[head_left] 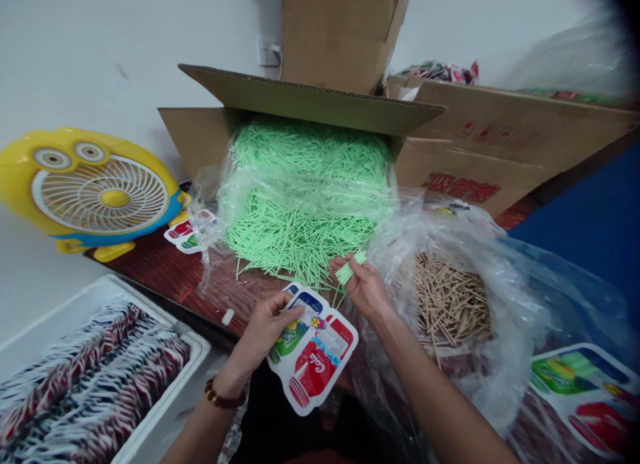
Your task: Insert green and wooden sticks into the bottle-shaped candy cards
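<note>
My left hand [270, 327] pinches the upper left edge of a flat, bottle-shaped printed pouch [320, 357] with red "Cola" and green artwork. It hangs tilted in front of my lap, and another layer or pouch edge shows behind it. In my right hand [367, 287] is a small bundle of light green sticks [351, 267], gripped between thumb and fingers. This hand is just in front of a big heap of green sticks [300, 231] spilling from an open cardboard box [310, 104]. Brown sticks [450, 297] lie in a clear plastic bag [510, 317] to its right.
A yellow cartoon fan [115, 197] stands at the left. Below it, a white foam box [195, 347] holds rows of packed pouches. More printed pouches [585, 397] lie at the lower right. Further cardboard boxes [465, 144] stand behind, by the wall.
</note>
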{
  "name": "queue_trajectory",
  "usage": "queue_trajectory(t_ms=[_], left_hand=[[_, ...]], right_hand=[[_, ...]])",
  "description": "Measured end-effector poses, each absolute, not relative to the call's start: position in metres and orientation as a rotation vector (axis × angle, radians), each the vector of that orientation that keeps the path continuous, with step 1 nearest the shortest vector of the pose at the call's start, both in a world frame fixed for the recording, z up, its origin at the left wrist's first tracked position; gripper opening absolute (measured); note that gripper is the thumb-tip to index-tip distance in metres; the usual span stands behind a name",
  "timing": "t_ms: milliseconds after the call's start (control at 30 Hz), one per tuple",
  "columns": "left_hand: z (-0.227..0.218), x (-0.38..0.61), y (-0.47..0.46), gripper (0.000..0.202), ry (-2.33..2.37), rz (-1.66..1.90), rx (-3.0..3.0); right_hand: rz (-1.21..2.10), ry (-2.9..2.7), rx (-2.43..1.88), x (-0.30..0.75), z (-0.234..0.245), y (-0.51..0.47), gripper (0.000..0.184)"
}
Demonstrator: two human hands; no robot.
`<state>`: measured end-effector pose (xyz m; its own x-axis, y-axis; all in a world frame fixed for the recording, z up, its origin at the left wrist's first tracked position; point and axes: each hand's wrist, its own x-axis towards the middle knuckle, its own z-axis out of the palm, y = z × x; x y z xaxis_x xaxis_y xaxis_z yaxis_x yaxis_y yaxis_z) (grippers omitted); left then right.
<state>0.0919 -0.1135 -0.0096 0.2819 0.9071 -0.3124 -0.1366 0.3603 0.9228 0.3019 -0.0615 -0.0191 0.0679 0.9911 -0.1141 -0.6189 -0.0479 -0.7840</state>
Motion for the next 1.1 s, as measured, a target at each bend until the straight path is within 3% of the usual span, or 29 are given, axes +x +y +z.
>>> queue_trajectory(t_ms=[167,333,500,633,867,1100], left_hand=[[-0.013,0.099,-0.108,0.024,1.067,0.776,0.953],[-0.013,0.1,-0.106,0.021,1.115,0.704,1.064],[-0.014,0.104,-0.108,0.026,1.146,0.653,1.249],[-0.01,0.103,-0.112,0.033,1.121,0.657,1.355],[-0.004,0.103,-0.12,0.036,1.031,0.768,1.639],[-0.005,0.113,-0.124,0.033,1.004,0.785,1.576]], right_hand=[[1.39,-1.082,-1.056,0.301,-0.009,-0.086,0.022],[1.031,-1.756,-1.232,0.3,0.002,-0.104,0.016],[0.87,-1.978,-1.222,0.297,0.0,-0.107,0.012],[1.046,-1.785,-1.226,0.301,0.001,-0.11,0.012],[1.287,-0.674,-0.85,0.291,0.023,-0.116,0.013],[1.352,-0.538,-0.849,0.274,0.019,-0.13,0.025]])
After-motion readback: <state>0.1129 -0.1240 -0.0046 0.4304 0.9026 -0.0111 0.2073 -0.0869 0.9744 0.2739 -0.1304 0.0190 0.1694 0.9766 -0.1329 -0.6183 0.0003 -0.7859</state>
